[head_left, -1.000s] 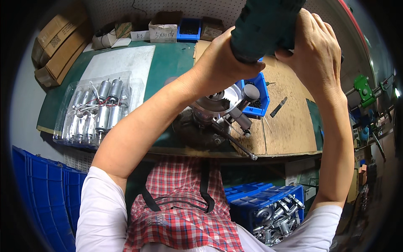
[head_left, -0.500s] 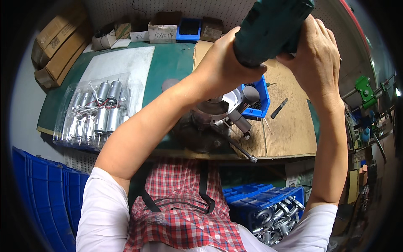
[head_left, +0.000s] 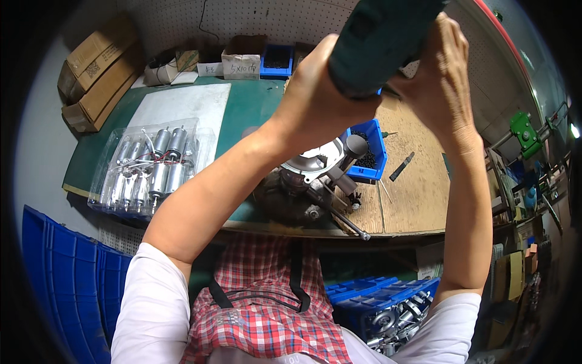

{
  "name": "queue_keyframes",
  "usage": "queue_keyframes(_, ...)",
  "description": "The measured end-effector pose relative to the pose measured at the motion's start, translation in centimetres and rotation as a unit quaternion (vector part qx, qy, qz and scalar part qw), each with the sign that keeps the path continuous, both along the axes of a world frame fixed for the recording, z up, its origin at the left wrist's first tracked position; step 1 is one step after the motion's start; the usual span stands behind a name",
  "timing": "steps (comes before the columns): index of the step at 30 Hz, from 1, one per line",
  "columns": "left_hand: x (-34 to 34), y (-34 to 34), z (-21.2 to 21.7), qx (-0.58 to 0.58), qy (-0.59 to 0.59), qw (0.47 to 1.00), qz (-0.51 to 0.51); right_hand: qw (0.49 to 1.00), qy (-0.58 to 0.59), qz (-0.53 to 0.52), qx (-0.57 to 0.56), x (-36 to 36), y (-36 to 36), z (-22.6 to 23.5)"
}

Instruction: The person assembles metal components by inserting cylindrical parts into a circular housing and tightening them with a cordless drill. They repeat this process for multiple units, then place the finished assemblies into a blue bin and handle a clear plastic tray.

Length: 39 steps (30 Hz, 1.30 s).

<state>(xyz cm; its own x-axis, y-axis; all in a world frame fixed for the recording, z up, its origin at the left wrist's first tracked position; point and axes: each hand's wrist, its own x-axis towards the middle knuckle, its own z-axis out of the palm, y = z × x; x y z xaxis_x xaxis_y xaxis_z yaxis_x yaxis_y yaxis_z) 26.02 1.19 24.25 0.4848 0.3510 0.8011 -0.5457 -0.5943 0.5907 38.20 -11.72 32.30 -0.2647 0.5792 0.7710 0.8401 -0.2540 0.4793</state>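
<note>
Both my hands hold a dark green power tool (head_left: 382, 45), raised high over the bench and cut off by the upper edge; its exact kind cannot be made out. My left hand (head_left: 318, 97) wraps round its lower left end. My right hand (head_left: 442, 85) is closed on its right side, with those fingertips partly hidden. Below my left hand a round silver metal housing (head_left: 311, 165) sits on a dark clamping fixture (head_left: 285, 203), which has a lever (head_left: 345, 223) pointing toward me. My left wrist and hand cover part of the housing.
Beside the fixture stands a blue bin (head_left: 382, 151) of small black parts. A dark knife-like tool (head_left: 402, 167) lies on cardboard (head_left: 418, 206). Left, a clear tray (head_left: 203, 136) holds several motors. Boxes line the back; a blue crate (head_left: 357, 294) of metal parts stands below the bench.
My hands and the power tool have shifted slightly left and up relative to the bench. The view has tilted a little, so the bench sits lower; more of the housing shows.
</note>
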Motion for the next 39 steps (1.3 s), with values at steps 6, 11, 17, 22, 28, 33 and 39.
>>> queue_keyframes(6,-0.3,0.6,-2.4,-0.011,0.044,0.999,-0.006,1.000,0.021,0.009,0.010,0.3,1.1,-3.1)
queue_keyframes(11,0.0,1.0,-2.5,-0.018,0.053,0.998,-0.018,0.999,0.039,0.012,0.001,0.1,1.0,-3.1)
queue_keyframes(17,-0.7,0.5,-2.9,-0.044,0.051,0.998,-0.022,1.000,0.006,0.016,-0.024,-1.2,0.4,-2.1)
queue_keyframes(22,-0.6,2.8,-2.9,-0.105,0.169,0.959,-0.201,0.992,-0.057,-0.109,-0.033,-5.0,-0.8,-0.6)
queue_keyframes(28,-2.6,4.4,-1.8,-0.056,0.236,0.941,-0.235,0.986,-0.086,-0.142,0.000,-8.8,-0.5,-1.3)
queue_keyframes(33,-2.6,1.9,-2.9,-0.138,0.169,0.970,-0.107,0.995,-0.085,-0.031,-0.037,-3.4,0.2,-1.4)
queue_keyframes(39,-2.5,1.5,-1.9,-0.082,0.113,0.987,-0.084,0.995,-0.036,-0.057,-0.076,-4.7,-0.1,0.5)
